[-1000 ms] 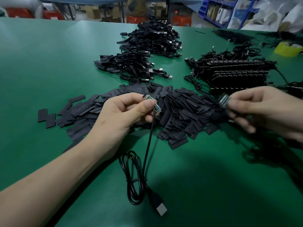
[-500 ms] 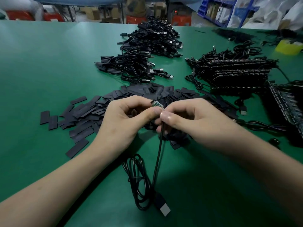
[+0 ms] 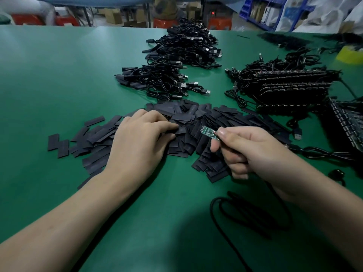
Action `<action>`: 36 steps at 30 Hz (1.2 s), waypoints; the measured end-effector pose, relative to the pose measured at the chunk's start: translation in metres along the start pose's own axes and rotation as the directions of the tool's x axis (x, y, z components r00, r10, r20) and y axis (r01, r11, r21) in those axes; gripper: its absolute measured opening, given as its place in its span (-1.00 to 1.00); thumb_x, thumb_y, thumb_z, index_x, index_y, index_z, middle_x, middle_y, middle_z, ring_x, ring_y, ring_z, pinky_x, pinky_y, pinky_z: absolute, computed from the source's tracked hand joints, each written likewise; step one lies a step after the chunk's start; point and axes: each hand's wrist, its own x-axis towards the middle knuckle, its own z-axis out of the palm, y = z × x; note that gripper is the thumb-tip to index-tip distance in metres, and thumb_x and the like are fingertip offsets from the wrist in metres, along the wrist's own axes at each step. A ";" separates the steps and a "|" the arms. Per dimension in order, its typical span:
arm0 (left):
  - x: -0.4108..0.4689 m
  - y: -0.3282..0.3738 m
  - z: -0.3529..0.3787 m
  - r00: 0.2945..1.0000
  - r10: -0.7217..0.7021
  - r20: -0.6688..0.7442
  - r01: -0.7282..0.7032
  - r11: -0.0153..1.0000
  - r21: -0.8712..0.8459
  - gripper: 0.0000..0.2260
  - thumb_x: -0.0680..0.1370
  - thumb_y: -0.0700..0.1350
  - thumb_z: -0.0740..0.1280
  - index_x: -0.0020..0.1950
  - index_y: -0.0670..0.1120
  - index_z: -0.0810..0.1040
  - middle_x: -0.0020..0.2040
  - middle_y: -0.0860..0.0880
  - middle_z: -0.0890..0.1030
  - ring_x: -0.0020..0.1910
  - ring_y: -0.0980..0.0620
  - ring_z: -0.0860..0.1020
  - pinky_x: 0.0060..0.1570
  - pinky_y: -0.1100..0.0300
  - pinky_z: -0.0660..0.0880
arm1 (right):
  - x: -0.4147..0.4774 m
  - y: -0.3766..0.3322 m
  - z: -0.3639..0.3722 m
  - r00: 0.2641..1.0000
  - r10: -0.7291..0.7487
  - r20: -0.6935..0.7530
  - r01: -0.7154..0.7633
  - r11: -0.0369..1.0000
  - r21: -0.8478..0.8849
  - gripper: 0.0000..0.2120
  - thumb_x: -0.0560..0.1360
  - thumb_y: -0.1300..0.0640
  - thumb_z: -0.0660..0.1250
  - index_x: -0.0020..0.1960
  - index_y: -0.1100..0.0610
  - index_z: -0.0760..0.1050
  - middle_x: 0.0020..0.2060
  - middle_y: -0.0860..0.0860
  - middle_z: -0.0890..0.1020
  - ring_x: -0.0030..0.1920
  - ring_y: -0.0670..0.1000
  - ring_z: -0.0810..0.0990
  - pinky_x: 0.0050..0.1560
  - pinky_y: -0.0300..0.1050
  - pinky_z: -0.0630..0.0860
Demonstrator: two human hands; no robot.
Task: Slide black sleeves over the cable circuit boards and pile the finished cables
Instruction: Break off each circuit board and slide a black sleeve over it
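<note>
left hand point(image 3: 141, 140) now on sleeves point(image 3: 182, 116); board point(image 3: 208, 132) in right hand point(image 3: 253, 150), tip up-left

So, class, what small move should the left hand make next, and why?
Probably pinch one sleeve out of the pile of black sleeves: the left hand rests flat on it, while the right hand pinches the circuit board, bare and pointing toward that hand.

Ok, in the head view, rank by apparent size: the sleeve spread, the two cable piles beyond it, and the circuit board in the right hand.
Largest: sleeve spread.
Next: nearer cable pile and farther cable pile. They look alike, and distance makes ranking unsure.
Smallest: circuit board, pinched by the right hand.
</note>
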 end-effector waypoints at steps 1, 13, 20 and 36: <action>0.000 -0.001 0.000 1.000 -0.003 0.002 0.003 1.000 0.000 -0.81 0.56 -0.04 0.46 0.16 0.06 0.72 0.01 0.06 0.66 0.02 -0.08 0.54 -0.09 0.09 0.34 | 0.000 0.001 0.000 1.000 0.000 -0.008 0.000 1.000 -0.018 -0.59 0.68 -0.03 0.16 -0.24 0.06 0.60 -0.50 -0.08 0.27 -0.52 -0.08 0.17 -0.52 -0.24 0.23; -0.006 0.015 -0.011 0.993 0.090 -0.071 -0.110 0.930 -0.352 -0.76 0.56 -0.08 0.47 0.23 -0.03 0.69 0.02 0.04 0.64 0.01 0.10 0.60 0.06 0.23 0.49 | 0.001 0.010 0.003 0.995 -0.057 -0.083 0.063 0.996 0.061 -0.65 0.68 0.02 0.20 -0.23 0.06 0.54 -0.49 -0.10 0.24 -0.50 -0.07 0.15 -0.52 -0.23 0.18; -0.010 0.020 -0.009 0.990 0.130 -0.059 -0.142 0.898 -0.417 -0.83 0.54 -0.26 0.48 0.09 -0.06 0.74 -0.08 0.00 0.65 -0.10 0.13 0.62 -0.05 0.47 0.45 | 0.002 0.016 0.009 0.993 -0.084 -0.083 0.093 0.990 0.109 -0.71 0.66 0.04 0.29 -0.22 0.03 0.60 -0.49 -0.05 0.23 -0.51 -0.07 0.11 -0.54 -0.26 0.14; -0.010 0.017 -0.005 0.965 0.261 -0.030 -0.248 0.865 -0.435 -0.87 0.53 -0.10 0.51 0.05 -0.09 0.74 0.00 0.06 0.71 -0.01 0.14 0.67 0.01 0.11 0.60 | 0.000 0.014 0.012 0.999 0.006 -0.036 -0.002 0.994 0.108 -0.84 0.60 0.19 0.30 -0.16 0.14 0.52 -0.54 -0.07 0.19 -0.56 -0.11 0.08 -0.57 -0.30 0.07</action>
